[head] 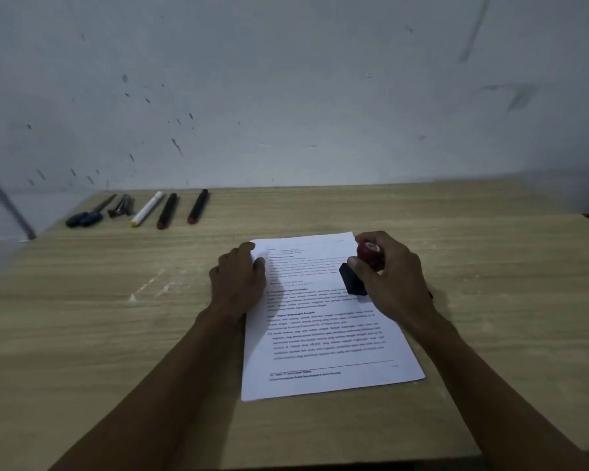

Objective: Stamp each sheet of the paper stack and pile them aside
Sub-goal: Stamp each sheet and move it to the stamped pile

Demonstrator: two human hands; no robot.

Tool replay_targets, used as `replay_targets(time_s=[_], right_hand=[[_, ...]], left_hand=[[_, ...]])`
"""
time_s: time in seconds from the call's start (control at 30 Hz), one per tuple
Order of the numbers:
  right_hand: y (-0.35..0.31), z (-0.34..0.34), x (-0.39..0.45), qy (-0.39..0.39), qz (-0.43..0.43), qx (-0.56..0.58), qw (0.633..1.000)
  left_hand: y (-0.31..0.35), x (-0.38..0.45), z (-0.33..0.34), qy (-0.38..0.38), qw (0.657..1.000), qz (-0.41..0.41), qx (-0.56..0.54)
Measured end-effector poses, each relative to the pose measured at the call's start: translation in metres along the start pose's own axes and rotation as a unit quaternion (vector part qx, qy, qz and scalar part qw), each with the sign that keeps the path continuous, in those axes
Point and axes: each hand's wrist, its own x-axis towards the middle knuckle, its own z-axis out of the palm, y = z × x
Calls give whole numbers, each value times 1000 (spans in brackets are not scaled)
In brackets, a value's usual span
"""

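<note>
Gripping red-knobbed black stamp [354, 280]: right hand [393, 277] | left hand [237, 278] flat on printed paper stack [323, 334]

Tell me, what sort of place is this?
Probably a plain desk against a wall: a wooden table, pens along the back, printed paper stack in front.
</note>
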Motion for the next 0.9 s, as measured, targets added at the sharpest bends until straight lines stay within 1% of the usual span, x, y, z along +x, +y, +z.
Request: replay_targets(time_s=[0.13, 0.3, 0.4, 0.47, 0.53, 0.6, 0.67, 0.77, 0.9], right_hand=[[-2, 3, 1, 7, 4, -1, 1000], [-2, 0, 3, 9, 7, -8, 1000], [-3, -2, 6, 6, 2, -16, 1000], [-4, 0, 6, -10, -3, -29, 1000], [-4, 3, 5, -24, -12, -44, 999], [-4, 7, 2, -29, -21, -54, 998], [-5, 12, -1, -37, -25, -61, 997], [-6, 18, -5, -49, -29, -81, 995], [-7, 19, -8, -41, -23, -102, 994]], left_hand=[[-3, 6, 1, 9, 1000, -19, -16], [-7, 11, 6, 12, 999, -16, -26], [-10, 12, 11, 18, 1000, 1, -15], [-11, 8, 12, 26, 999, 17, -24], [-11, 5, 12, 34, 996, 72, -40], [-10, 2, 11, 8, 988, 149, -38], [-10, 0, 12, -37, 980, 195, -13], [-12, 0, 13, -84, 975, 203, 29], [-11, -3, 13, -94, 977, 189, 12]])
